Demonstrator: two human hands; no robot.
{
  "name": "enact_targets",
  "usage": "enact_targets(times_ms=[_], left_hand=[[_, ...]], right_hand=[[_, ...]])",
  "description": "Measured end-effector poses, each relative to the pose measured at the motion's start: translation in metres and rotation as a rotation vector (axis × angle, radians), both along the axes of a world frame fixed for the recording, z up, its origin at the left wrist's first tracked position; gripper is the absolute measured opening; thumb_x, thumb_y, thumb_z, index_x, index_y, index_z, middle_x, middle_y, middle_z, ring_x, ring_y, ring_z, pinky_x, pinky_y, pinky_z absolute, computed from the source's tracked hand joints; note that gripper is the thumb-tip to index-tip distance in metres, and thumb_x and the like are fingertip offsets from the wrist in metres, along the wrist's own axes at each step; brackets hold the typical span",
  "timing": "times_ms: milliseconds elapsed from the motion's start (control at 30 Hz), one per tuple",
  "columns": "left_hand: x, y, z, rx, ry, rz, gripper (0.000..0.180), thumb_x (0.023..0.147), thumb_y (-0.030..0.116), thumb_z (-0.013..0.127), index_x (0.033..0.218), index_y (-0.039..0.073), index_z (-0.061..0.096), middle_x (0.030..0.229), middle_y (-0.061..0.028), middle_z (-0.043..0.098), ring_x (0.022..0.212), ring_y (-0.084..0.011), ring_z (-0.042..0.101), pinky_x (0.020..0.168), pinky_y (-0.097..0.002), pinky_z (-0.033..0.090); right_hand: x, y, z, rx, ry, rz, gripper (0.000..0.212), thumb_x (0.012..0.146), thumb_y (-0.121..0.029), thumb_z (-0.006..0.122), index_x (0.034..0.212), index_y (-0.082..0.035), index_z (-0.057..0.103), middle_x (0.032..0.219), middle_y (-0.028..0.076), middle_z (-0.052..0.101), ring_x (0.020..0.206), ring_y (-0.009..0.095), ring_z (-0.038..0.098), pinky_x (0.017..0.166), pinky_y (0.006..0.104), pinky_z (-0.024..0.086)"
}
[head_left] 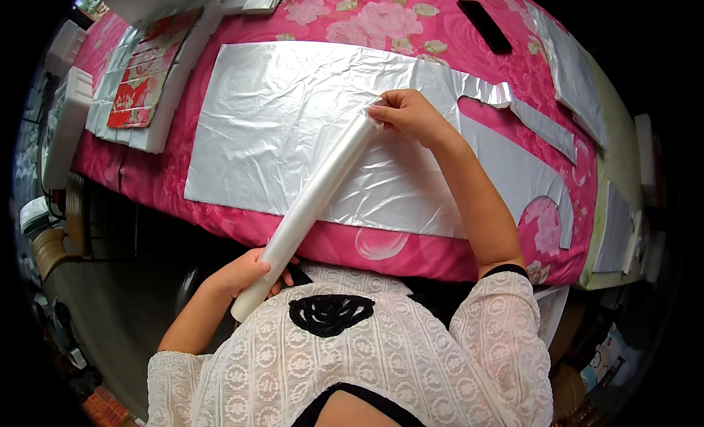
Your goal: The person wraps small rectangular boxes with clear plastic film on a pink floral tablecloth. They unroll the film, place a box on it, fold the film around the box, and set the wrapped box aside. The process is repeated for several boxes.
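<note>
A long, whitish, glossy roll (315,196), like rolled plastic film, slants from my body up over the table. My left hand (246,271) is closed round its lower end, close to my waist. At the upper end my right hand (407,117) has thumb and fingers pinched on the roll's tip. Under the roll lies a flat, creased stack of silvery plastic vest bags (257,126), with its two handle strips pointing right. The pink cloth shows through the cut-out between the strips. Part of the stack is hidden by the roll and my right forearm.
A pink flowered cloth (381,27) covers the table. Far left, a red patterned packet (150,75) rests on white stacked packs (176,82). A black phone (484,27) lies at the far right. More silvery sheets (568,75) lie along the right edge.
</note>
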State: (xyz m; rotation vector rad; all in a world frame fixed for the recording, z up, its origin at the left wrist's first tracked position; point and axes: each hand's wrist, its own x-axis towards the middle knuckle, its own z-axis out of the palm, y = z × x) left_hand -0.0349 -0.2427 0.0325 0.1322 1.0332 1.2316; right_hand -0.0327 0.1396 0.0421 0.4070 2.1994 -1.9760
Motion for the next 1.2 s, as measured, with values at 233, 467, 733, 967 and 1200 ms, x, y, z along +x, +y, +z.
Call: enact_targets(times_ms=[233,467,733,967,1200], left_hand=[[-0.009,-0.022,0.002,-0.154,-0.042,-0.069,0.077,0.069,0.058,0.069,0.117,0.000,0.050,0.085,-0.0083,0.061,0.067,-0.0122,0.059,0.062,-0.0241,0.051],[-0.023,-0.057,0.009,-0.195,-0.128,-0.239,0.067,0.073,0.043,0.073,0.117,-0.002,0.052,0.098,-0.0084,0.061,0.083,-0.0152,0.061,0.073,-0.0290,0.051],[-0.070,0.069,0.064,0.007,0.947,-0.772,0.048,0.072,0.028,0.075,0.109,0.003,0.059,0.093,-0.0097,0.065,0.084,-0.0214,0.062,0.077,-0.0325,0.048],[-0.047,0.150,0.047,0.507,1.969,-0.326,0.047,0.063,0.020,0.077,0.104,0.004,0.060,0.096,-0.0096,0.060,0.088,-0.0292,0.060,0.079,-0.0407,0.048],[-0.015,0.128,0.002,0.706,1.828,-0.652,0.075,0.078,0.052,0.055,0.124,-0.006,0.045,0.133,-0.0189,0.043,0.126,-0.0325,0.039,0.108,-0.0464,0.025]], right_hand=[[0.017,0.062,-0.010,0.191,0.090,-0.284,0.020,0.083,-0.021,0.066,0.085,-0.001,0.065,0.070,-0.002,0.058,0.061,0.005,0.049,0.054,0.0204,0.040],[0.070,0.194,-0.030,0.317,0.123,-0.585,0.017,0.086,-0.015,0.062,0.092,0.000,0.064,0.070,-0.003,0.057,0.059,0.004,0.047,0.051,0.0194,0.038],[0.027,0.121,-0.010,0.279,0.187,-0.360,0.018,0.086,-0.019,0.064,0.090,-0.001,0.065,0.071,-0.004,0.056,0.061,0.003,0.047,0.056,0.0181,0.040],[-0.013,0.067,-0.008,0.292,0.120,-0.160,0.016,0.086,-0.019,0.063,0.088,-0.004,0.066,0.072,-0.005,0.057,0.064,0.003,0.047,0.059,0.0190,0.041],[-0.020,0.073,-0.013,0.372,0.095,-0.073,0.019,0.086,-0.020,0.064,0.088,-0.001,0.065,0.073,-0.004,0.057,0.065,0.003,0.048,0.060,0.0187,0.041]])
